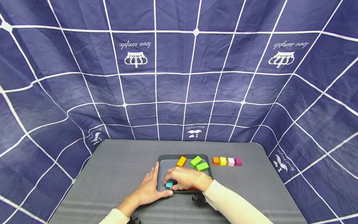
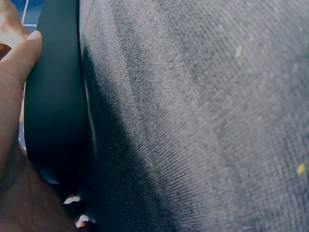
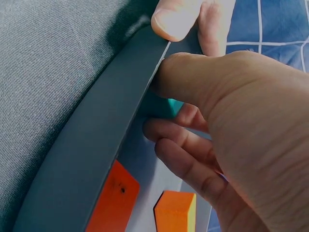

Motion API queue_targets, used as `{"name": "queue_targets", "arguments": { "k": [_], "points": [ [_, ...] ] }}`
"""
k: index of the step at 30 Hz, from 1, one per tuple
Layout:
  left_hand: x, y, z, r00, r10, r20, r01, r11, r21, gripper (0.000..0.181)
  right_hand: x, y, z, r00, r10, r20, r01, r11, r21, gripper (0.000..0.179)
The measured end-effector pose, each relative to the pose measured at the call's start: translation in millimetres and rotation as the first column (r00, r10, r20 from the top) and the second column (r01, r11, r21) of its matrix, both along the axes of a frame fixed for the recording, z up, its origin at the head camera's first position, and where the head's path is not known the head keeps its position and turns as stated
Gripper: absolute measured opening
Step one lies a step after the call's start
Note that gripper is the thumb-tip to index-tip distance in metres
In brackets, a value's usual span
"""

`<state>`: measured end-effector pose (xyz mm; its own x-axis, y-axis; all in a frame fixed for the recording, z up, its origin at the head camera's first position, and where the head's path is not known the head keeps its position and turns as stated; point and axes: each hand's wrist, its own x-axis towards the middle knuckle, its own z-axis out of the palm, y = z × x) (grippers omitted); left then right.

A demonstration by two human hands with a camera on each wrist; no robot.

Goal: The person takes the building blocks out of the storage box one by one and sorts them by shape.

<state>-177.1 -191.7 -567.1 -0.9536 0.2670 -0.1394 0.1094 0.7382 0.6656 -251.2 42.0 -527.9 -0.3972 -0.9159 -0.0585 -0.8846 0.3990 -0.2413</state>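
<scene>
A shallow grey tray (image 1: pixel 167 165) lies on the table. My left hand (image 1: pixel 149 189) rests at its near left corner, fingers straight along the left wall and thumb on the front rim. In the left wrist view that thumb (image 2: pixel 29 50) touches the dark tray wall (image 2: pixel 58 96). Inside this corner my right hand (image 1: pixel 185 178) pinches a teal block (image 1: pixel 169 184) between thumb and fingers. The right wrist view shows the teal block (image 3: pixel 164 107) low beside the front wall, partly hidden by the thumb. Behind the hand lie a red-orange block (image 3: pixel 116 195) and an orange block (image 3: pixel 174 212).
Farther back in the tray are a yellow-orange block (image 1: pixel 181 161) and two green blocks (image 1: pixel 195 161). Right of the tray stand orange (image 1: pixel 216 161), yellow (image 1: pixel 222 161), pink (image 1: pixel 230 161) and purple (image 1: pixel 238 161) cubes in a row. A blue gridded cloth (image 1: pixel 173 87) hangs around the table.
</scene>
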Motion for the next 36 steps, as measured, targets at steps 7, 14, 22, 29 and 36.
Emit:
{"name": "queue_targets", "arguments": {
  "k": [7,14,22,29,36],
  "points": [
    [1.2,0.1,-0.8,1.0,0.002,0.001,-0.002,1.0,0.005,0.152,0.1,4.8,-0.3,1.0,-0.011,-0.001,0.011,1.0,-0.021,0.031],
    [2.6,-0.8,-0.8,1.0,0.003,0.004,-0.003,1.0,-0.003,0.152,-0.1,12.3,6.4,0.999,-0.04,-0.006,0.04,0.999,-0.033,0.031],
    [1.3,0.2,-1.4,1.0,0.002,-0.007,-0.002,1.0,-0.003,0.153,0.9,23.3,19.5,0.998,-0.07,-0.001,0.07,0.995,-0.069,0.033],
    [1.0,2.1,-4.5,1.0,-0.004,-0.022,0.004,1.0,-0.004,0.154,3.4,33.0,27.6,0.997,-0.075,-0.024,0.073,0.994,-0.08,0.033],
    [2.4,1.6,-4.2,1.0,0.008,-0.03,-0.009,1.0,-0.017,0.154,1.7,45.0,28.9,0.996,-0.082,-0.04,0.076,0.989,-0.125,0.034]
  ]
}}
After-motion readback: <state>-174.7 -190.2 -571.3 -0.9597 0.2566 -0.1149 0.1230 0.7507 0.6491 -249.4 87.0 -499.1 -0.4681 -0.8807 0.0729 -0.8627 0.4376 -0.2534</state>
